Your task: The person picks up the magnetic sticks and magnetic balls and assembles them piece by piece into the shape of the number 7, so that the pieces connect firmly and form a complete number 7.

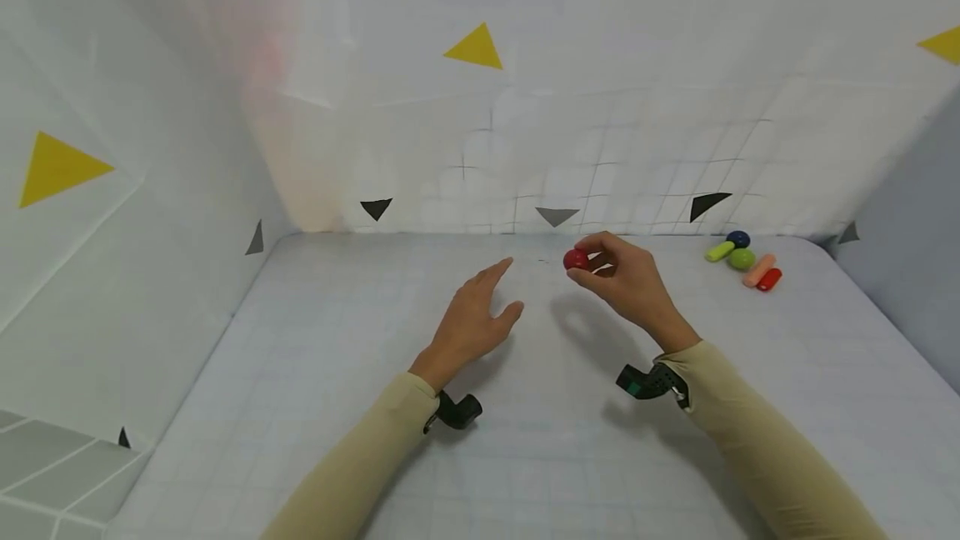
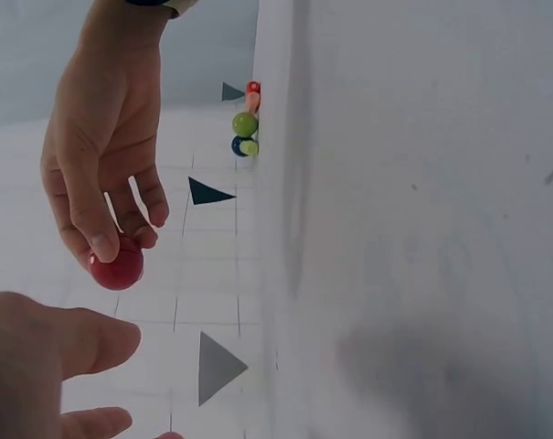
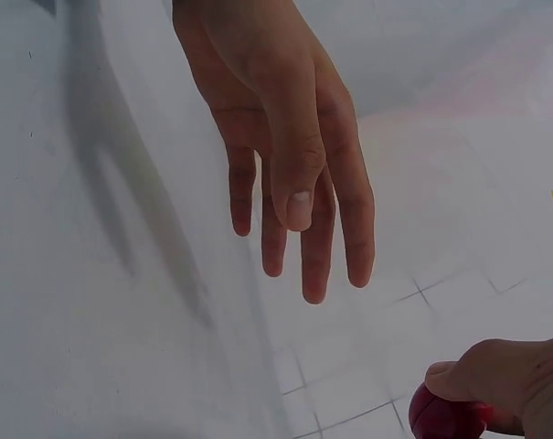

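Between thumb and fingers, my right hand [image 1: 626,277] pinches a small red ball [image 1: 575,260] above the white table [image 1: 525,440]. The same red ball [image 2: 118,265] shows at the fingertips in the left wrist view, and at the lower right of the right wrist view [image 3: 445,416]. To its left, my left hand [image 1: 468,319] hovers with fingers extended and thumb apart, holding nothing. The right wrist view shows that left hand [image 3: 285,137] with its fingers straight. A gap separates the left hand from the ball.
At the table's far right lie a dark blue ball [image 1: 738,238], a green ball [image 1: 742,259], a yellow-green cylinder [image 1: 720,251], a peach cylinder [image 1: 759,270] and a red cylinder [image 1: 769,279]. A white backdrop [image 1: 420,140] with triangle markers stands behind the table.
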Demonstrator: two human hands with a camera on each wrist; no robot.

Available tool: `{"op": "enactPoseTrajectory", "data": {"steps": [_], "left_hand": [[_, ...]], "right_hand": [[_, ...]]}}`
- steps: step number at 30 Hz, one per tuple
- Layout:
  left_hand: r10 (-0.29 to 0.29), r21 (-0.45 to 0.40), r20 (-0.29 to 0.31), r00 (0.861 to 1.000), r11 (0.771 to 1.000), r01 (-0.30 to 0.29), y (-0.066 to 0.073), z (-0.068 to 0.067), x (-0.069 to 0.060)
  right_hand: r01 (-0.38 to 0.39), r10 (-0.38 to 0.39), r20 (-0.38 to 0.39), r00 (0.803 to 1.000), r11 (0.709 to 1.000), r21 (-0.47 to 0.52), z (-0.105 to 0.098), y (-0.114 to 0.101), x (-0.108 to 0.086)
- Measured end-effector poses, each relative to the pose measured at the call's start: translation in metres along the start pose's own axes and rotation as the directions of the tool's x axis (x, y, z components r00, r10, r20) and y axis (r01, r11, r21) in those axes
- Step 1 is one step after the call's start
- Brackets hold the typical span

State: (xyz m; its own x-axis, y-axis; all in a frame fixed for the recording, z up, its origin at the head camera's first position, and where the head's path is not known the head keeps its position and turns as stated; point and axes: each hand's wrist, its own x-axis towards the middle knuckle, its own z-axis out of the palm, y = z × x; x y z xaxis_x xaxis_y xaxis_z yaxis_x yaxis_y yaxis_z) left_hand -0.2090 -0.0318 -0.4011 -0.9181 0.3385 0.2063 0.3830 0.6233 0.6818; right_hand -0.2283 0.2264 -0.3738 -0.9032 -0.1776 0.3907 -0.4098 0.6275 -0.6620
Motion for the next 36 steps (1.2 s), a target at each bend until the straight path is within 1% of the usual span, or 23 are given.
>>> {"op": "enactPoseTrajectory", "data": {"steps": [5,9,11,17,22,27,32,36], "left_hand": [[-0.025,-0.029,-0.037,0.999,0.999,0.024,-0.007,-0.005,-0.001],[-0.056,-0.043,-0.071,0.996,0.998,0.053,-0.016,-0.01,-0.001],[-0.071,-0.046,-0.078,0.994,0.997,0.068,-0.02,-0.012,-0.001],[-0.095,-0.049,-0.095,0.991,0.995,0.091,-0.031,-0.017,-0.001],[-0.094,-0.058,-0.127,0.987,0.994,0.088,-0.036,-0.021,0.002],[-0.111,-0.071,-0.132,0.985,0.992,0.102,-0.041,-0.022,0.004],[-0.118,-0.085,-0.122,0.985,0.99,0.109,-0.045,-0.018,0.005],[-0.116,-0.068,-0.11,0.987,0.992,0.109,-0.047,-0.017,0.006]], "right_hand": [[-0.006,0.005,0.019,1.0,1.0,0.031,0.009,-0.004,0.003],[-0.007,0.005,0.037,0.999,0.998,0.066,0.015,-0.009,0.006],[-0.003,0.0,0.039,0.999,0.997,0.077,0.018,-0.011,0.008],[-0.005,0.001,0.044,0.999,0.995,0.102,0.029,-0.015,0.013],[-0.027,0.021,0.061,0.998,0.995,0.099,0.042,-0.016,0.019],[-0.023,0.015,0.07,0.997,0.993,0.116,0.057,-0.018,0.022],[0.002,-0.012,0.079,0.997,0.991,0.13,0.074,-0.018,0.026],[-0.012,0.0,0.092,0.996,0.993,0.121,0.087,-0.018,0.029]]}}
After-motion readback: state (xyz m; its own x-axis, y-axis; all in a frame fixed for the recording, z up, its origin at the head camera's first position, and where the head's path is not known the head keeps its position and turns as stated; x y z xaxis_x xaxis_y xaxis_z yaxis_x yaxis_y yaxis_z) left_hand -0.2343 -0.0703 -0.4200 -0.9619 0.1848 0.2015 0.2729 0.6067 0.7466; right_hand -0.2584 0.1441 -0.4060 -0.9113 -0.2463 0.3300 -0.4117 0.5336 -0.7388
